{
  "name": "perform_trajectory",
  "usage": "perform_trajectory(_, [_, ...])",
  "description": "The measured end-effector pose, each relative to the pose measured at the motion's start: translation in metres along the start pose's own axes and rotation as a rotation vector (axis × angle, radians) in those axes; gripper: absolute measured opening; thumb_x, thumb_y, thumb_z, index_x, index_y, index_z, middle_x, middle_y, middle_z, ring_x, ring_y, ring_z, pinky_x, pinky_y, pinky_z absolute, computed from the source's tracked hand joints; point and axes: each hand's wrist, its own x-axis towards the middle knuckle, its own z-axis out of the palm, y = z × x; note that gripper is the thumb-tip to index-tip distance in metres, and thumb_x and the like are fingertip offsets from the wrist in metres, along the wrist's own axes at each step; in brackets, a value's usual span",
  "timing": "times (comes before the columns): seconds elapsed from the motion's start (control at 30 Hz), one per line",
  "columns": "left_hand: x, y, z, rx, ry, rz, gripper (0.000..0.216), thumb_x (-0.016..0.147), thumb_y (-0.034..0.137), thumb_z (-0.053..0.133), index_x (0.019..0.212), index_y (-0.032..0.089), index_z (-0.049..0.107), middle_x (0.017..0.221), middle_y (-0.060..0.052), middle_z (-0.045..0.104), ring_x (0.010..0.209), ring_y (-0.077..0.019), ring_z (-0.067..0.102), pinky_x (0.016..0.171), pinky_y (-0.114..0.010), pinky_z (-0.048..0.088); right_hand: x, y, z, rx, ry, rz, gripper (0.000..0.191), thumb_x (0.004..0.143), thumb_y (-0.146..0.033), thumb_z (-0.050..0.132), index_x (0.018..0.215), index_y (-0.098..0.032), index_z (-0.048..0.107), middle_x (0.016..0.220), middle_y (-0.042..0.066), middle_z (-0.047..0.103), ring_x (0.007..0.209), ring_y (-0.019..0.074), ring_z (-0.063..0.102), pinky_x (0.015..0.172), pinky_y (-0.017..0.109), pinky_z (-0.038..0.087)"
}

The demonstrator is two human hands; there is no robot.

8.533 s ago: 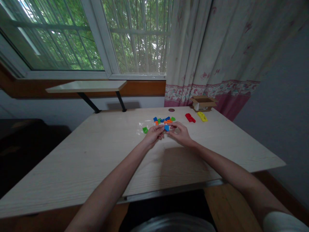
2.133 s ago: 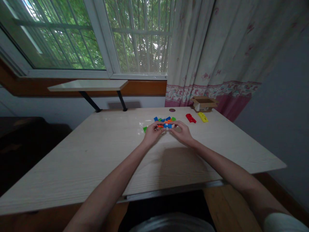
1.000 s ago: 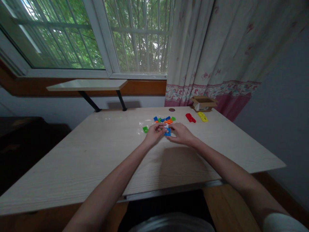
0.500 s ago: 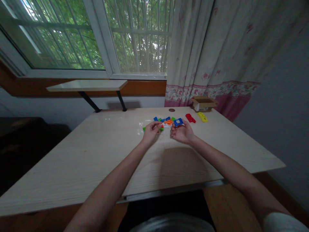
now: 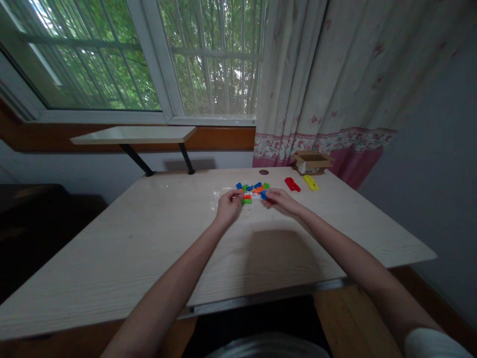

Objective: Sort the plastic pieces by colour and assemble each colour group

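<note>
A small pile of coloured plastic bricks (image 5: 253, 188), blue, orange, green and white, lies on the pale wooden table (image 5: 149, 238) past both hands. My left hand (image 5: 228, 206) reaches to the pile's left edge, and its fingertips pinch a green brick (image 5: 246, 201) low over the table. My right hand (image 5: 282, 201) is at the pile's right edge, fingers closed round a blue brick (image 5: 263, 195). The two hands are a little apart, with loose bricks between them.
A red piece (image 5: 292, 184) and a yellow piece (image 5: 310, 182) lie to the right of the pile. An open cardboard box (image 5: 312, 162) stands at the far right corner by the curtain. A brown disc (image 5: 264, 172) sits behind the pile. Clear wrapping (image 5: 219, 195) lies left of it.
My hands held a blue assembly together a second ago, then parted. The right hand carried the blue brick aside and has come down to the pile; the left stays by the green brick.
</note>
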Motion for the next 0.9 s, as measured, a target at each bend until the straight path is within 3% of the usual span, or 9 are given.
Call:
perform_trajectory(0.13, [0.0,-0.003,-0.007,0.167,0.033,0.071,0.015,0.067,0.027,0.06,0.075,0.017,0.068,0.075,-0.004,0.068,0.058,-0.0127,0.051,0.059,-0.025,0.04,0.003,-0.007,-0.04,-0.718,0.199,-0.104,0.042,0.074,-0.058,0.057,0.076,-0.017,0.061,0.065,0.004,0.062,0.06,0.015,0.055,0.057,0.027,0.041])
perform_trajectory(0.2, [-0.001,-0.004,-0.009,0.217,0.031,0.091,0.015,0.069,0.027,0.059,0.076,0.018,0.068,0.074,-0.004,0.068,0.058,-0.0133,0.052,0.058,-0.025,0.04,0.002,-0.009,-0.066,-1.042,0.263,-0.043,0.041,0.075,-0.056,0.057,0.08,-0.015,0.063,0.071,0.009,0.065,0.066,0.019,0.059,0.061,0.029,0.042])
perform_trajectory(0.3, [0.0,-0.005,-0.013,0.282,0.019,0.122,0.015,0.07,0.027,0.058,0.077,0.017,0.068,0.074,-0.004,0.068,0.058,-0.0136,0.052,0.058,-0.025,0.04,-0.003,-0.006,-0.111,-1.31,0.376,0.154,0.049,0.078,-0.056,0.051,0.095,-0.012,0.063,0.087,0.018,0.067,0.08,0.0272,0.063,0.067,0.034,0.044])
perform_trajectory(0.43, [0.0,-0.007,-0.014,0.326,0.005,0.156,0.016,0.072,0.026,0.057,0.078,0.017,0.068,0.077,-0.005,0.068,0.059,-0.0138,0.053,0.06,-0.026,0.04,-0.013,0.011,-0.168,-1.418,0.461,0.462,0.058,0.08,-0.057,0.048,0.102,-0.005,0.062,0.099,0.026,0.064,0.091,0.0326,0.062,0.071,0.037,0.046])
perform_trajectory(0.57, [0.0,-0.008,-0.012,0.29,-0.002,0.153,0.014,0.07,0.026,0.057,0.076,0.018,0.068,0.076,-0.005,0.068,0.062,-0.0144,0.054,0.061,-0.026,0.041,-0.025,0.033,-0.201,-1.411,0.492,0.658,0.059,0.079,-0.055,0.052,0.104,-0.003,0.062,0.102,0.028,0.062,0.095,0.0328,0.061,0.073,0.037,0.047])
perform_trajectory(0.8, [0.0,-0.008,-0.011,0.25,-0.02,0.131,0.013,0.069,0.026,0.058,0.073,0.018,0.068,0.076,-0.005,0.068,0.06,-0.0138,0.053,0.06,-0.025,0.04,-0.035,0.055,-0.21,-1.401,0.559,0.725,0.066,0.077,-0.061,0.048,0.106,-0.004,0.062,0.103,0.027,0.062,0.097,0.0369,0.06,0.072,0.043,0.048])
perform_trajectory(0.9, [0.0,-0.007,-0.012,0.249,-0.022,0.129,0.012,0.069,0.025,0.059,0.072,0.018,0.067,0.075,-0.005,0.068,0.058,-0.0133,0.052,0.059,-0.025,0.04,-0.04,0.056,-0.212,-1.448,0.538,0.612,0.065,0.077,-0.059,0.05,0.111,-0.005,0.06,0.108,0.026,0.061,0.1,0.0358,0.058,0.075,0.042,0.046])
